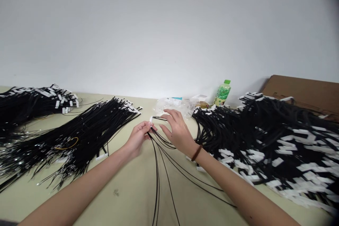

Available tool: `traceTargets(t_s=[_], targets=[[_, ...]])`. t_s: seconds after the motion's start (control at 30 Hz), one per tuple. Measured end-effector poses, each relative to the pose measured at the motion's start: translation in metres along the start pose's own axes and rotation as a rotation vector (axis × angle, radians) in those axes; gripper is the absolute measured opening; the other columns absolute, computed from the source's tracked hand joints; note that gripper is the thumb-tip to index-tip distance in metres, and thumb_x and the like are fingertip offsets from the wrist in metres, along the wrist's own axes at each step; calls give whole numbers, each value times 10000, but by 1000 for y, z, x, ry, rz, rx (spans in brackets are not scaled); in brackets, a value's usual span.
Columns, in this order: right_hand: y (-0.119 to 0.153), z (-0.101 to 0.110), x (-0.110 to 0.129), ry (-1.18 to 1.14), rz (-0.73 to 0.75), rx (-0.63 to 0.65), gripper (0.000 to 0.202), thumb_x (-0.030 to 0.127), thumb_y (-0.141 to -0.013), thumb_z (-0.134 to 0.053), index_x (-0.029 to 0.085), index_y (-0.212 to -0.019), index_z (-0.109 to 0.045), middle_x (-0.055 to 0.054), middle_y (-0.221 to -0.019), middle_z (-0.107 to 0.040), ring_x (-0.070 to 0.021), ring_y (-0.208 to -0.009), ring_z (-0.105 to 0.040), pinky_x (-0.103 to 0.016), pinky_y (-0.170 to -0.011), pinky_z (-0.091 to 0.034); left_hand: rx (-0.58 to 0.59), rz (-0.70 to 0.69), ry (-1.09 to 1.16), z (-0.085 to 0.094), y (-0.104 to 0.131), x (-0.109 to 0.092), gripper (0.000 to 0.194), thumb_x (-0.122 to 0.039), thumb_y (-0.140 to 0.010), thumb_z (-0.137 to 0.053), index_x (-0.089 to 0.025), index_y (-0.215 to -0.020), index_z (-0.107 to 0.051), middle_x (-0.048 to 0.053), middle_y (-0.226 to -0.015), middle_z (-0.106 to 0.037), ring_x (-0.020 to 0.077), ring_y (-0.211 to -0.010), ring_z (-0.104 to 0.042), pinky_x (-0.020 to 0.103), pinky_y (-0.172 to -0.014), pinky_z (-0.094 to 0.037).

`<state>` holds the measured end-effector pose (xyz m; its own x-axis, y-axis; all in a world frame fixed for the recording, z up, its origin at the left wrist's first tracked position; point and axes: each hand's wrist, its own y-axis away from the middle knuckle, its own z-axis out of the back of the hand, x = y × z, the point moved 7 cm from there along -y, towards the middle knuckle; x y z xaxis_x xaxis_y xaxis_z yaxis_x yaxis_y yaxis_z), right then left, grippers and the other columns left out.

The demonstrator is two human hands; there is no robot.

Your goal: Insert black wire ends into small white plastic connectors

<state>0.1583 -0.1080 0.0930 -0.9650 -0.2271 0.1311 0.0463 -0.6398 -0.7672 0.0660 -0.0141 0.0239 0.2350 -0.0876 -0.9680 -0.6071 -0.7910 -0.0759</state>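
In the middle of the table, my left hand (140,134) pinches a white connector (151,119) with several thin black cables (158,169) running from it down toward the near edge. Just to the right, my right hand (176,129) is raised with its fingers apart and slightly curved. A short length of black cable (159,117) reaches from the connector toward its fingertips; no grip on it shows. A brown band circles the right wrist.
Black cable bundles (106,120) with white ends lie at left, and a larger cable pile (259,134) at right. Behind my hands are a clear plastic bag (172,105) and a green bottle (222,93). Brown cardboard (302,90) leans at the back right against the wall.
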Motion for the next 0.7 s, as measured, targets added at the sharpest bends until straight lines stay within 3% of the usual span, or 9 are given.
traceTargets(t_s=[0.13, 0.23, 0.47, 0.7], targets=[[3, -2, 13, 79, 135, 41, 211, 328, -821, -468, 198, -897, -617, -70, -1254, -391, -269, -1241, -209, -472, -965, -319, -54, 43, 149, 6, -3, 2, 180, -303, -731, -588, -135, -777, -546, 37, -802, -569, 106, -675, -508, 204, -586, -393], [5, -4, 16, 100, 178, 58, 204, 368, -791, -513, 217, -816, -646, -57, -1286, -356, -289, -1250, -189, -521, -976, -277, -65, 68, 235, 6, -3, 1, 137, -269, -737, -587, -144, -778, -548, 19, -790, -570, 95, -664, -512, 204, -596, -399], [3, -2, 11, 178, 186, 41, 176, 254, -810, -492, 211, -743, -649, -31, -1292, -357, -265, -1253, -195, -494, -997, -266, -90, 97, 231, 5, -3, 0, 137, -237, -802, -518, -115, -765, -568, 25, -738, -581, 84, -664, -532, 188, -629, -393], [5, -6, 7, 224, 242, 28, 159, 188, -821, -472, 212, -827, -630, -30, -1309, -336, -242, -1256, -184, -484, -993, -280, -37, 174, 273, 1, -2, 6, 90, -234, -808, -510, -146, -806, -528, 23, -793, -595, 108, -619, -585, 244, -626, -438]])
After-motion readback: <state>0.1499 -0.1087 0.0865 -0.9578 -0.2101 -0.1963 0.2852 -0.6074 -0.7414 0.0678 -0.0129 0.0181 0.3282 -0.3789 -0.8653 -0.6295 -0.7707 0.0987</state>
